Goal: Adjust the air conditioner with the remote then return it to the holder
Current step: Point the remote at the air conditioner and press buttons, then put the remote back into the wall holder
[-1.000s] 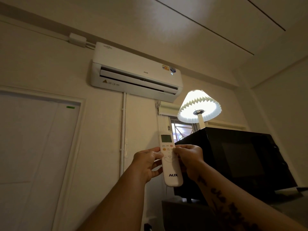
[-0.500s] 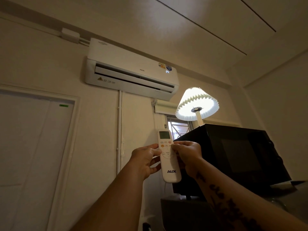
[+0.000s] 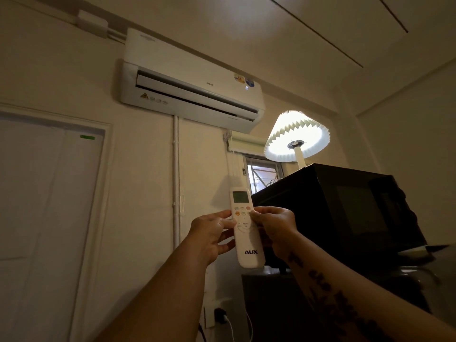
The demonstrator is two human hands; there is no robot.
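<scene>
Head view: both hands grasp the remote (image 3: 247,228), raised upright below the air conditioner (image 3: 192,87). Left hand (image 3: 212,234) steadies its edge; right hand (image 3: 275,228) pinches the opposite side, thumb over the buttons. Recommend keeping its top aimed at the unit, pressing one button firmly, then checking the display. Holder not visible.

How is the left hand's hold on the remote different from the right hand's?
The left hand grips the remote at its left edge, thumb beside the buttons. The right hand holds the right edge, its thumb on a button. Both are shut on the remote at mid-length.
</scene>
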